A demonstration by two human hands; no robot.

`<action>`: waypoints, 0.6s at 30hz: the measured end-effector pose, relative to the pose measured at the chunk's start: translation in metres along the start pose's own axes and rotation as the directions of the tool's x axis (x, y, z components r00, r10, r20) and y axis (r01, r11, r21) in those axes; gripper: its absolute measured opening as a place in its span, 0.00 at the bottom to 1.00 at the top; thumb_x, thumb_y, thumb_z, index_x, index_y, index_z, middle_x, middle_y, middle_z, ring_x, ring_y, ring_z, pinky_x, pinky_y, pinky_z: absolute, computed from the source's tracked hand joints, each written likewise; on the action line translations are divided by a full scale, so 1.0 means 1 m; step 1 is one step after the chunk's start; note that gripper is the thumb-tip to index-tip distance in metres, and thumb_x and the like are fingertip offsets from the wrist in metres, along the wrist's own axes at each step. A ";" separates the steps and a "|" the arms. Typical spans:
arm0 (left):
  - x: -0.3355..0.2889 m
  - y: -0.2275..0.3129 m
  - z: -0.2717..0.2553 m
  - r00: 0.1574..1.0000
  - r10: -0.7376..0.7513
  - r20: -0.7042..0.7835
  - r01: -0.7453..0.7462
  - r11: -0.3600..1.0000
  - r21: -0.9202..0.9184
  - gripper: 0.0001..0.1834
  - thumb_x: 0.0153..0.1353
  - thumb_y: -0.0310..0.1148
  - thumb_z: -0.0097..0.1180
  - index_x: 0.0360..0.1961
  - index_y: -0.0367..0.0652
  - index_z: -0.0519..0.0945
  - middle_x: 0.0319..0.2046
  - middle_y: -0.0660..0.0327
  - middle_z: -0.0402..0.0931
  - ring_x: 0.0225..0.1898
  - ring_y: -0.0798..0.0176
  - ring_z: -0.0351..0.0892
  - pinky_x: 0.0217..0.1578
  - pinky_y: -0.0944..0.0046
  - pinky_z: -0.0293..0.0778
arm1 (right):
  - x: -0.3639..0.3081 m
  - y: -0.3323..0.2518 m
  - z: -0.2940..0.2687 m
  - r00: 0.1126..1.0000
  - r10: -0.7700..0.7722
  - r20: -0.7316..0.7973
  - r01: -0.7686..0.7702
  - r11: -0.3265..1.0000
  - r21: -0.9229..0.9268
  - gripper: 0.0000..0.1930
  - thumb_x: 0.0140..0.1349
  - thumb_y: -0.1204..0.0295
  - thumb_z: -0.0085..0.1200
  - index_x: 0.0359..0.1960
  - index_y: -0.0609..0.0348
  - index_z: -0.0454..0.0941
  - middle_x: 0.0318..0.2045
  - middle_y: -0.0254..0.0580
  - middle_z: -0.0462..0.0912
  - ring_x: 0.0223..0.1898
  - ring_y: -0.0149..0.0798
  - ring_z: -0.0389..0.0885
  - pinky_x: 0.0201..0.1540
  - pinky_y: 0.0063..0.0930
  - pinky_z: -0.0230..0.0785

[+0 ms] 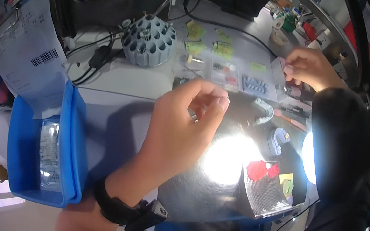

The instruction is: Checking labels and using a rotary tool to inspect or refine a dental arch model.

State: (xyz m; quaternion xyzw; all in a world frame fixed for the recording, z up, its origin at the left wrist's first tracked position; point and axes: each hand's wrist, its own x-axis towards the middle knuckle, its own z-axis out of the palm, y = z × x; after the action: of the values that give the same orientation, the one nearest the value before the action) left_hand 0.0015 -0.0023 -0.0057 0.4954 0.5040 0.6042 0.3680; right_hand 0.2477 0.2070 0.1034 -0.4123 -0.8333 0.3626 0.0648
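Observation:
Over the middle of the dark work surface, my left hand (pixel 186 120) is closed in a pinch, thumb and index fingertips together. Whatever lies between those tips is too small to make out. My right hand (pixel 311 67) is raised at the right, its fingers curled in toward the thumb; what it holds, if anything, cannot be made out. Below it stand a small dark object (pixel 292 91) and a few slim tools (pixel 290 118). Between and below the hands are a grey dental arch model (pixel 264 110) and a second dental model on a base (pixel 275 142).
Blue stacked bins (pixel 69 152) hold a clear packet at left, beside a clipboard sheet (pixel 28 53). A grey bur holder (pixel 149 42) stands at the back. Near me are a textured metal tray (pixel 263 198) with red pieces and a bright lamp (pixel 308 158). Cables run behind.

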 end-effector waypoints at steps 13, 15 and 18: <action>-0.008 -0.026 0.062 0.948 0.040 0.316 -0.137 0.946 0.293 0.10 0.65 0.34 0.64 0.41 0.36 0.85 0.28 0.58 0.86 0.27 0.71 0.82 0.28 0.67 0.76 | -0.121 0.073 0.033 0.989 -0.057 0.133 0.035 0.986 0.163 0.10 0.65 0.76 0.60 0.46 0.63 0.80 0.36 0.39 0.85 0.39 0.29 0.84 0.42 0.25 0.76; -0.004 0.006 0.073 0.898 -0.025 0.439 -0.167 0.904 0.394 0.11 0.64 0.33 0.65 0.42 0.36 0.85 0.30 0.56 0.86 0.28 0.67 0.83 0.30 0.65 0.77 | -0.117 0.083 0.041 0.983 -0.134 0.125 0.105 0.971 0.216 0.10 0.64 0.77 0.59 0.47 0.63 0.80 0.36 0.40 0.85 0.40 0.29 0.84 0.42 0.25 0.76; -0.011 -0.011 0.089 0.794 0.482 0.371 -0.585 0.772 0.249 0.19 0.57 0.33 0.74 0.47 0.36 0.85 0.42 0.54 0.86 0.44 0.56 0.85 0.47 0.60 0.80 | -0.116 0.083 0.049 0.938 -0.335 0.093 0.289 0.900 0.327 0.11 0.64 0.79 0.59 0.48 0.63 0.80 0.37 0.40 0.85 0.40 0.28 0.83 0.42 0.25 0.77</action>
State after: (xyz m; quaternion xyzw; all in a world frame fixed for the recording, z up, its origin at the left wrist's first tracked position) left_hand 0.0895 0.0119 -0.0190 0.7583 0.3812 0.5061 0.1536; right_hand 0.3568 0.1280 0.0354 -0.2301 -0.8242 0.5024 0.1242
